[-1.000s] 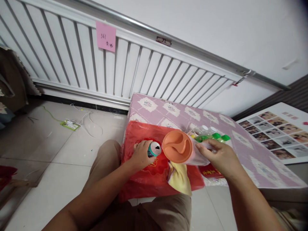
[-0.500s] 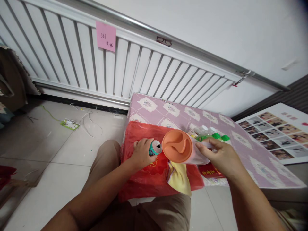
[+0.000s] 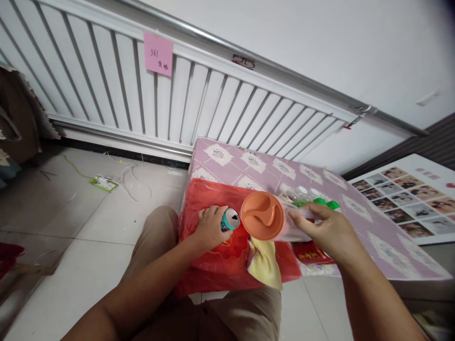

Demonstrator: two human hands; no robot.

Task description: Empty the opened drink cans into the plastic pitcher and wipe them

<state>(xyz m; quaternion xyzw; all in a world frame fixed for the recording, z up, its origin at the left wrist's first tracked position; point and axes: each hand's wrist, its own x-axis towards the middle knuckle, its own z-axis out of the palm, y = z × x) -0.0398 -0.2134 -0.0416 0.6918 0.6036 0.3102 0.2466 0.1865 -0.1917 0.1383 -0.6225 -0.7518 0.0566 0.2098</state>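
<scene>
White radiator slats (image 3: 199, 99) are being seen at twelve o'clock, behind one low table (image 3: 249, 161) draped in pink patterned cloth. One crinkled red plastic bag (image 3: 209, 265) is being spread over its near edge at six o'clock, beside open floor tiles at nine. One round orange-lidded clear cup (image 3: 262, 216) is being pinched by the right hand (image 3: 329, 232). One teal can (image 3: 230, 219), just left of it, is being clasped by the left hand (image 3: 210, 228).
</scene>
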